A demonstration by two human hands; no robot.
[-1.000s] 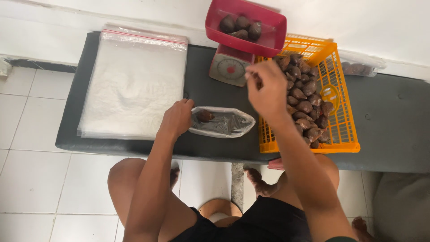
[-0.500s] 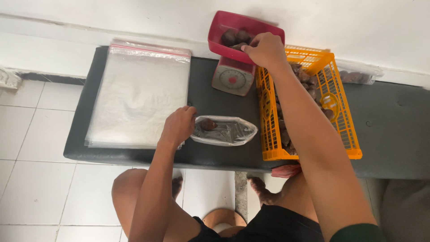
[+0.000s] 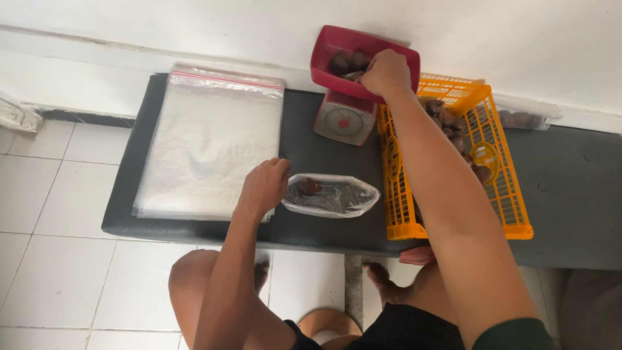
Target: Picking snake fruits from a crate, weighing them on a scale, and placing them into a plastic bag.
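My left hand (image 3: 264,186) grips the left edge of a small clear plastic bag (image 3: 332,195) lying on the dark bench (image 3: 304,146); one brown fruit shows inside the bag. My right hand (image 3: 387,71) reaches into the red bowl (image 3: 330,55) on top of a red kitchen scale (image 3: 345,118), fingers curled over the brown fruits (image 3: 346,63) in it; whether it holds one is hidden. An orange plastic basket (image 3: 502,188) with several brown fruits lies under my right forearm.
A stack of large clear zip bags (image 3: 210,139) lies on the bench's left part. Another bag with fruits (image 3: 521,118) sits against the white wall at the right. White floor tiles lie below, and my knees and feet are near the bench's front edge.
My right hand has moved from above the orange basket up into the red bowl on the scale. My left hand stays on the bag's edge. The camera view has shifted closer.
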